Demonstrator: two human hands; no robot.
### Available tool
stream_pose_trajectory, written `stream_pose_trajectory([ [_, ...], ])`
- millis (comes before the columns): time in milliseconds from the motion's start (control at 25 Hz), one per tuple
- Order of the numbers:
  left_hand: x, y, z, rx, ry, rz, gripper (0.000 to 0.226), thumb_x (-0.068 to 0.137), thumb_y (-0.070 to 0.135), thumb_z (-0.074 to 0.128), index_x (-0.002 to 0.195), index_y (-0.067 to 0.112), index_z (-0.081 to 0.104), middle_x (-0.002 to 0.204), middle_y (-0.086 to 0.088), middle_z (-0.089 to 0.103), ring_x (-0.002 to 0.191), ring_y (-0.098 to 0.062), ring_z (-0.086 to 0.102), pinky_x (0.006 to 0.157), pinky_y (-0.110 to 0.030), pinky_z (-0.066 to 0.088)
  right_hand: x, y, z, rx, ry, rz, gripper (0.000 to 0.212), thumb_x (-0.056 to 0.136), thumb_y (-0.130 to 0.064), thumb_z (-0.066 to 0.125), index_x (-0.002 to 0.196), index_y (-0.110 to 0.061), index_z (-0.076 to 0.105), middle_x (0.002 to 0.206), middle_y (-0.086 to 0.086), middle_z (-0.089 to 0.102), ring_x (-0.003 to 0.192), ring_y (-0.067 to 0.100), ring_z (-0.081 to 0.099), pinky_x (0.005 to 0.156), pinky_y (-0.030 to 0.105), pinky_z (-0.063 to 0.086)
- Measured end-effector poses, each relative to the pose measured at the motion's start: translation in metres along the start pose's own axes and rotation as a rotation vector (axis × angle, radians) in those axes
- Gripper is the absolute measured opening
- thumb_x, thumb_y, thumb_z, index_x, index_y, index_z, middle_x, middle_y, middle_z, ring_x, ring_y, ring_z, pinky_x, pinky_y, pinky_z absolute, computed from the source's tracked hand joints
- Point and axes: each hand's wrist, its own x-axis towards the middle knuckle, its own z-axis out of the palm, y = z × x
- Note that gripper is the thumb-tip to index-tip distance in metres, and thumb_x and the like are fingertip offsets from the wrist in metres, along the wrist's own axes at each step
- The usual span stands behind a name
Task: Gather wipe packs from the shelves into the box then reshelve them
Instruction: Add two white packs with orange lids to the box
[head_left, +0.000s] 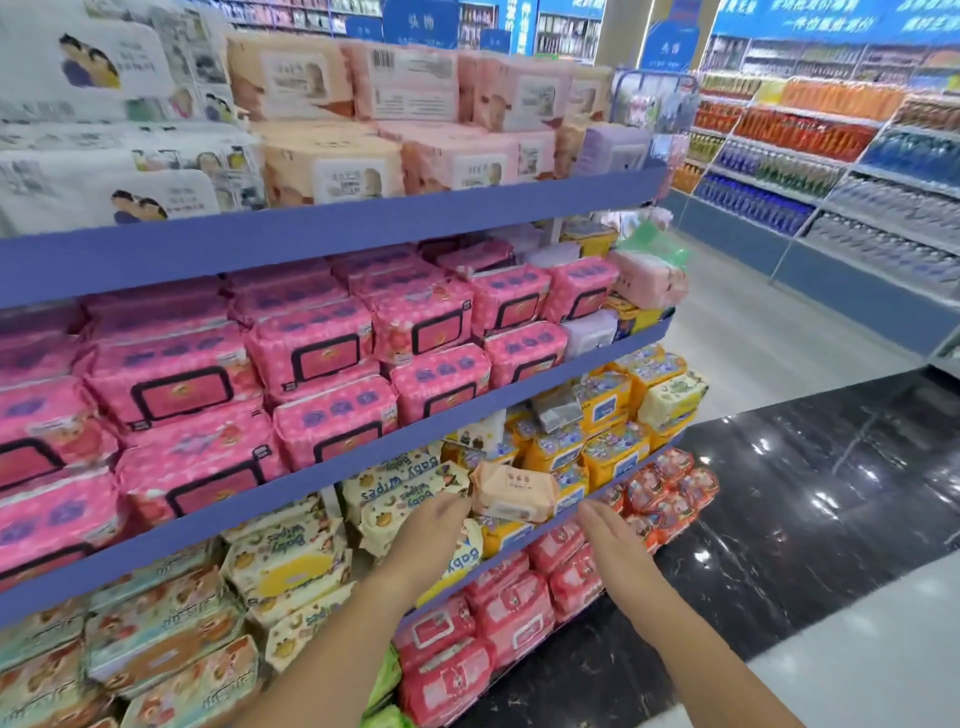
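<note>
On the shelf, a loosely perched pack was touched by the left grip, hold unclear; right grip spread, empty; it could be toppled.

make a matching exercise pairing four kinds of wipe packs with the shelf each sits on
Column one
1 white cartoon packs
2 hot pink packs
3 cream "Baby wipes" packs
4 red packs

Column two
a below the third shelf
b top shelf
c third shelf down
d second shelf down

Pairs: 1-b, 2-d, 3-c, 4-a
</note>
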Motion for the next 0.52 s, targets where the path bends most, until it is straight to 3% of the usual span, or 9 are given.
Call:
stream_pose_trajectory([
  [80,0.045,0.002,0.01,-0.013,0.016,-0.042,0.017,0.106,0.044,0.042,0.1,0.04,0.057,0.091,0.019,0.05,0.08,0.004,0.047,0.083,-0.032,0.042,0.05,-0.004,-0.007,-0.013,-0.017,0.017,0.053,0.105,-0.049,0.035,0.151,-0.024,0.037,0.155,-0.002,0.039,0.142,0.018,0.035,0.107,0.033,0.029],
  [160,0.083,0.005,0.021,-0.008,0.062,-0.12,0.018,0.105,0.045,0.042,0.111,0.035,0.054,0.091,0.018,0.05,0.079,0.003,0.048,0.08,-0.031,0.045,0.097,-0.005,-0.014,-0.021,-0.043,0.047,0.054,0.105,-0.05,0.035,0.153,-0.025,0.035,0.157,-0.002,0.035,0.144,0.019,0.032,0.11,0.035,0.028],
  [280,0.138,0.01,0.037,-0.035,0.109,-0.229,0.022,0.103,0.05,0.044,0.113,0.033,0.054,0.11,0.007,0.055,0.085,-0.004,0.053,0.079,-0.033,0.045,0.164,0.001,-0.024,-0.006,-0.057,0.089,0.055,0.104,-0.051,0.035,0.153,-0.025,0.034,0.159,-0.003,0.032,0.145,0.019,0.03,0.113,0.037,0.026],
  [400,0.206,0.011,0.064,-0.094,0.193,-0.35,0.056,0.098,0.056,0.051,0.141,0.02,0.052,0.142,-0.002,0.052,0.118,-0.021,0.057,0.068,-0.028,0.042,0.242,0.021,-0.036,-0.02,-0.059,0.099,0.053,0.104,-0.05,0.037,0.15,-0.023,0.038,0.153,-0.001,0.04,0.134,0.019,0.04,0.101,0.033,0.031],
  [520,0.27,0.01,0.086,-0.167,0.327,-0.391,0.056,0.094,0.054,0.055,0.135,0.016,0.057,0.135,-0.011,0.059,0.106,-0.024,0.059,0.081,-0.039,0.045,0.317,0.035,-0.045,-0.041,-0.064,0.108,0.057,0.103,-0.052,0.039,0.151,-0.021,0.037,0.151,-0.001,0.042,0.137,0.023,0.042,0.105,0.036,0.036],
])
